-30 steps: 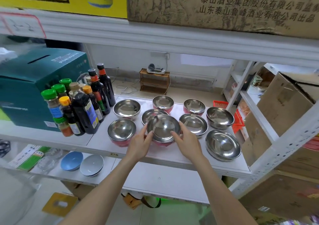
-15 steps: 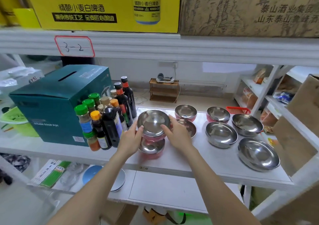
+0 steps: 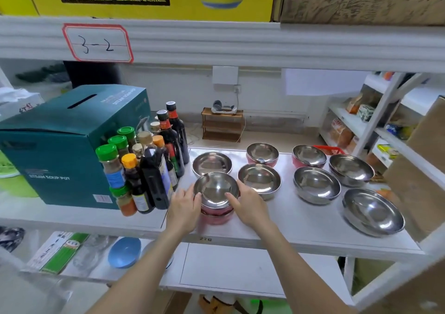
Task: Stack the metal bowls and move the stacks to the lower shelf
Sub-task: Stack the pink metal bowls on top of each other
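Metal bowls are only beginning to stack: I'm cupping the top bowl (image 3: 216,189) with my left hand (image 3: 184,205) and right hand (image 3: 248,204), nesting it on another at the shelf's (image 3: 277,227) front edge, seven others sitting loose, nothing moved lower.

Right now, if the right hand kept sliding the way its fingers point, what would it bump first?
The right hand points up-left at the stacked bowl it already touches. Past that, probably the shallow steel bowl behind, though depth is unclear.

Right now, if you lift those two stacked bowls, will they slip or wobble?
Probably slippery: the stacked bowls look shiny and smooth. The top one sits nested, so it likely stays put. Both hands, left hand and right hand, flank them, which should steady any wobble.
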Tool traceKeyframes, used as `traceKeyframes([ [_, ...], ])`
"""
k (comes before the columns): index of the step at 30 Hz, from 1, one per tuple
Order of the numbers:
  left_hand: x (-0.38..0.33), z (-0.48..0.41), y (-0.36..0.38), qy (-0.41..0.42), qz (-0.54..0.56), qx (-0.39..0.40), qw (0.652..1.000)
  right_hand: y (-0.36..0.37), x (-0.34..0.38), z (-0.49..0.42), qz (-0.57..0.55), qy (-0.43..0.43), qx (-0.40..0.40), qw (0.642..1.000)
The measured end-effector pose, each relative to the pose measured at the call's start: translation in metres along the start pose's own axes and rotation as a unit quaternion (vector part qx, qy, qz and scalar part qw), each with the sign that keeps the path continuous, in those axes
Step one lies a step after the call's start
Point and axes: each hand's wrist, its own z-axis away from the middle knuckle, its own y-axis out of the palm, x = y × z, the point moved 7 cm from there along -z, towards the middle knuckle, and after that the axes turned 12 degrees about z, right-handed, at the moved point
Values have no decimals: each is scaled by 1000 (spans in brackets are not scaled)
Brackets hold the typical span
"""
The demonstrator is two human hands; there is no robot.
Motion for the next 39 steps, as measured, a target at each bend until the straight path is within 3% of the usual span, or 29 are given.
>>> traceKeyframes([
  [7,11,4,1,-25,-26,24,999,6,9,2,53,9,20,998],
  [12,7,5,-4,-42,-113,47,992,3,12,5,108,21,19,994],
  [20,-51,8,-17,111,-195,-18,974,-27,-6,22,185,12,-28,982],
  [31,-164,16,19,209,-200,37,956,-121,-79,56,218,72,-63,971],
  [39,-236,4,70,244,-125,62,960,-181,-139,41,236,93,-89,963],
])
